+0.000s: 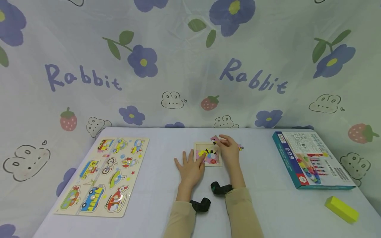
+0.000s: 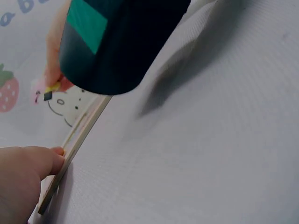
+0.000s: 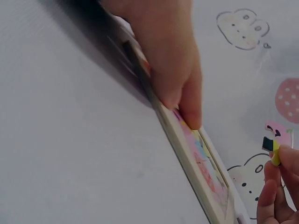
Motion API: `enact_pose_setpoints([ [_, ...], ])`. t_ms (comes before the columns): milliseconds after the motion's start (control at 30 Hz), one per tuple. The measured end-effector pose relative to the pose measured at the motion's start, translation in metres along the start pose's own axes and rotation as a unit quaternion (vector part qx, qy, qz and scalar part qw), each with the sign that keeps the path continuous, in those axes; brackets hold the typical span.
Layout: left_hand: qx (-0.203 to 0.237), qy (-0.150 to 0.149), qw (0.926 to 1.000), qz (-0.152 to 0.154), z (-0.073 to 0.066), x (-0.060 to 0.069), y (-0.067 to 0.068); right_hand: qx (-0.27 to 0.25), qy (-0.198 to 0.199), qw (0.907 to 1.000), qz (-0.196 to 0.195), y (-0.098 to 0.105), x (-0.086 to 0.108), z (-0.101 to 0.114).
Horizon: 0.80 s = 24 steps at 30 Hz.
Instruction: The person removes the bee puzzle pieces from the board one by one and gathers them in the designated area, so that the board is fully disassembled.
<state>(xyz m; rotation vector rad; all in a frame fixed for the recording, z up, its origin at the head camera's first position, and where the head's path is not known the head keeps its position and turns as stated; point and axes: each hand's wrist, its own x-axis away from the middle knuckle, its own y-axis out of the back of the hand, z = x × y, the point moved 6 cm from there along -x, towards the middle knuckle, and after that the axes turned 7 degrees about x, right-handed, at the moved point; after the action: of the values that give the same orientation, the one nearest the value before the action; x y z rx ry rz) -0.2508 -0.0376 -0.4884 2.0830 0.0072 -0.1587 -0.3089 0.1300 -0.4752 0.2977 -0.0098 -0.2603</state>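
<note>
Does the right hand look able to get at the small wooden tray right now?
Probably yes: the right hand, pinching a puzzle piece, is close to the wooden tray; the left hand covers only its left part.

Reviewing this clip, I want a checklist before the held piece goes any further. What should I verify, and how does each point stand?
1. Right hand pinches the puzzle piece: ok.
2. Left hand touches the small wooden tray: ok.
3. Piece seated in the tray: not ok, it is held above the table.
4. Piece turned to suit its place: cannot tell.
5. Second piece free of the right hand: cannot tell, the hand partly hides it.
6. Vehicle board, box and yellow block apart from the tray: ok.
</note>
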Motion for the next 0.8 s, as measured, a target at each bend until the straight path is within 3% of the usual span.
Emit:
enact_pose_setpoints([
  [200, 0.003, -0.004, 1.0000, -0.005, -0.001, 0.001, 0.001, -0.084, -0.045, 0.9949, -0.031, 0.019, -0.003, -0.007],
  [333, 0.001, -0.003, 1.0000, -0.003, 0.000, 0.001, 0.000, -0.169, -0.077, 0.9805, -0.063, 0.031, -0.005, -0.013],
  [433, 0.001, -0.002, 1.0000, 0.000, 0.001, 0.001, 0.000, -0.203, -0.106, 0.9678, -0.104, 0.042, -0.004, -0.018],
  [600, 0.002, -0.002, 1.0000, -0.001, 0.000, 0.002, 0.001, -0.193, -0.149, 0.9525, -0.183, 0.067, -0.001, -0.030],
  [800, -0.004, 0.000, 1.0000, 0.004, -0.001, 0.002, 0.001, -0.110, -0.167, 0.9555, -0.217, 0.090, 0.000, -0.040],
])
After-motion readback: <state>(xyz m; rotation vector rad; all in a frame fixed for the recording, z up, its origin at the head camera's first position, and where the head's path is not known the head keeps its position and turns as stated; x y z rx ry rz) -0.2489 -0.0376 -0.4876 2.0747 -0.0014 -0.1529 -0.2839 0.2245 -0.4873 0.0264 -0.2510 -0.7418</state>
